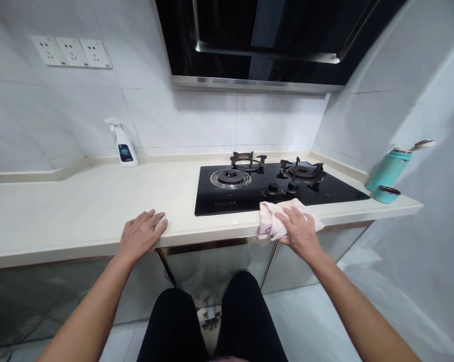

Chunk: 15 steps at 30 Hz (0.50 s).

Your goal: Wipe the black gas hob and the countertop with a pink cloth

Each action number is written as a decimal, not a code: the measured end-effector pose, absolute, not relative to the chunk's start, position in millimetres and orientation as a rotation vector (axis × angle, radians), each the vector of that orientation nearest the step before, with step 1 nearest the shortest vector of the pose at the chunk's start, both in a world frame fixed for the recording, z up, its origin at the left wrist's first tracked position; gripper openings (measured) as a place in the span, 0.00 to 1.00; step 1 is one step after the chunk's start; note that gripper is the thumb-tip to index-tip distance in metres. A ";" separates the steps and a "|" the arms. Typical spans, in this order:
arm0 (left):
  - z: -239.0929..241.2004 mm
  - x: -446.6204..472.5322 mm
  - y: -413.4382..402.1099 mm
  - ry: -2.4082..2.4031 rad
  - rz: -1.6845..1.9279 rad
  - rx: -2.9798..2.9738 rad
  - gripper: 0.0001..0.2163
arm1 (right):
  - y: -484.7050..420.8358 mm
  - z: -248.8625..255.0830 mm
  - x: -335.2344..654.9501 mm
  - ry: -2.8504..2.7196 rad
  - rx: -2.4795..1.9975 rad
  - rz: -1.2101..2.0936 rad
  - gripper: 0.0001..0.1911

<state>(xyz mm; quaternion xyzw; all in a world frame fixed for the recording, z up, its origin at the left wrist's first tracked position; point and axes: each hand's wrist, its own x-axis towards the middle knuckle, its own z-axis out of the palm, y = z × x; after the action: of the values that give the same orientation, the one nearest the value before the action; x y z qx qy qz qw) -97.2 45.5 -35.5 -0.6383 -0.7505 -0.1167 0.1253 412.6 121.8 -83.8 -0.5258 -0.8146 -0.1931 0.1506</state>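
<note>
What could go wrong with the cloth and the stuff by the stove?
The pink cloth in the right hand is close to the black knobs, so it might catch and turn one. The metal pot stand is off the left burner, sitting behind it, so a bump could shift it. The teal cup is near the counter's front edge and might get knocked off.

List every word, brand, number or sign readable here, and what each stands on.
No text reads clearly.
Spray bottle: pale print on its dark label, too small to read.
Black cooktop: lettering along the front left, too blurred to read.
Pink cloth under the right hand: purple mark, cannot tell whether it is writing.
</note>
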 end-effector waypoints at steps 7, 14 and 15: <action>-35.9 -95.6 45.6 -2.152 -0.288 -1.859 0.25 | 173.2 -81.3 553.3 -2.302 -1.766 -0.548 0.44; -33.9 -94.1 47.4 -2.152 -0.226 -1.852 0.26 | 195.6 -65.5 618.2 -2.238 -1.986 -0.449 0.43; -33.1 -93.0 47.8 -2.148 -0.237 -1.857 0.26 | 194.4 -64.7 615.9 -2.236 -1.998 -0.466 0.43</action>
<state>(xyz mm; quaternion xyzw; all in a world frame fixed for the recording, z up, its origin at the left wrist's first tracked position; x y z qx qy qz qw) -93.0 47.8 -33.1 -0.6448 -0.7458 -0.0824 0.1458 615.9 194.4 -64.7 -0.6574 -0.7358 -0.1533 0.0538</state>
